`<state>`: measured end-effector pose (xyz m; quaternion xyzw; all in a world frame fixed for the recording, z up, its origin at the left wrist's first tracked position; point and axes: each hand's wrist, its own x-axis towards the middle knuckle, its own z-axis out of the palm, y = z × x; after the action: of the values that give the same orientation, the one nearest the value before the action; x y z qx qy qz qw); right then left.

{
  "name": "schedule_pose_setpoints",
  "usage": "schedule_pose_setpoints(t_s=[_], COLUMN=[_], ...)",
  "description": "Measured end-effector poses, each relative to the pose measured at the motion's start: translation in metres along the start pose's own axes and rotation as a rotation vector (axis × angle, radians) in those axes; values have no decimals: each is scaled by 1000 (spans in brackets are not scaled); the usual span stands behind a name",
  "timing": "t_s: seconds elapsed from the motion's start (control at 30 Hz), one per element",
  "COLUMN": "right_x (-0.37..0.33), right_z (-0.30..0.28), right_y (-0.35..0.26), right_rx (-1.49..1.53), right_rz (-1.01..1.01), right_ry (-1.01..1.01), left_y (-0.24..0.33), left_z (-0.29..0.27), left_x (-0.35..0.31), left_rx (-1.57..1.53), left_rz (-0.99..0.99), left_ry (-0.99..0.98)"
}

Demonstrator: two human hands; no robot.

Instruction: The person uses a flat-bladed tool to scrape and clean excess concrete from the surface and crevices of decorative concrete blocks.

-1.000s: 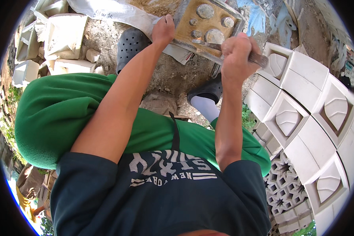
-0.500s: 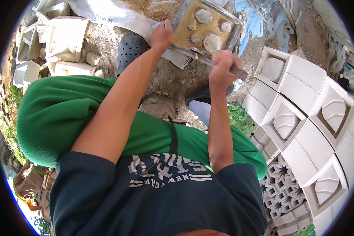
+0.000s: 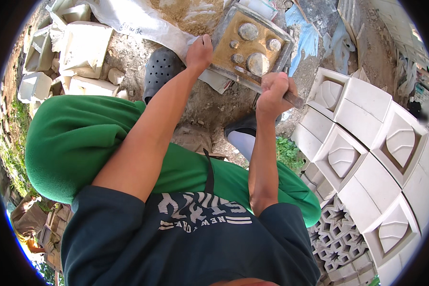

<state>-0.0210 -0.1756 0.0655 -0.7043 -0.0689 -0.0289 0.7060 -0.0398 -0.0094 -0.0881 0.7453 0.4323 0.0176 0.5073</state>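
A square mould frame (image 3: 219, 29) lies on the ground ahead of me. It has a sandy, yellowish bed with several round grey-white knobs (image 3: 257, 64) standing up from it. My left hand (image 3: 199, 52) is closed at the frame's left edge, its fingers partly hidden. My right hand (image 3: 274, 94) is closed round the wooden handle (image 3: 293, 99) of a trowel-like tool. The tool's narrow blade (image 3: 247, 75) reaches left across the frame's near edge, beside the largest near knob. The blade is partly hidden by my right hand.
A pale sack (image 3: 143, 28) with a heap of sand (image 3: 190, 14) lies beyond my left hand. White cast blocks (image 3: 83, 47) are piled at the left. Pale moulded blocks (image 3: 367, 100) stand in rows at the right, near star-patterned blocks (image 3: 339, 231). Blue plastic sheet (image 3: 306, 40) lies right of the frame.
The view has shifted, so the frame and both hands sit lower in the picture. Hands, tool and frame keep nearly the same positions relative to one another.
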Motion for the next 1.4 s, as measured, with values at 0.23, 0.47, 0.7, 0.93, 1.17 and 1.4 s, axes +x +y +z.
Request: schedule_pose_setpoints(t_s=[0.23,0.47,0.7,0.93,1.17,1.4], right_x=[-1,32,40,19,20,18], right_z=[-14,-28,-33,-15,-21,-16], right_y=[2,-26,-77,-20,-40,-40], right_rx=[50,173,316,198,145,193], right_rz=[82,-22,-83,-41,-260,-186], right_ry=[15,-444,-508,-328,-410,-509], left_y=[6,1,3,4,9,0], left_z=[1,1,-4,-1,-1,-2], left_x=[-2,2,0,1,-2,5], left_rx=[20,-13,-31,-4,-29,16], left_rz=[-22,-26,-26,-50,-36,-44], left_ry=[-4,-6,-10,-22,-19,2])
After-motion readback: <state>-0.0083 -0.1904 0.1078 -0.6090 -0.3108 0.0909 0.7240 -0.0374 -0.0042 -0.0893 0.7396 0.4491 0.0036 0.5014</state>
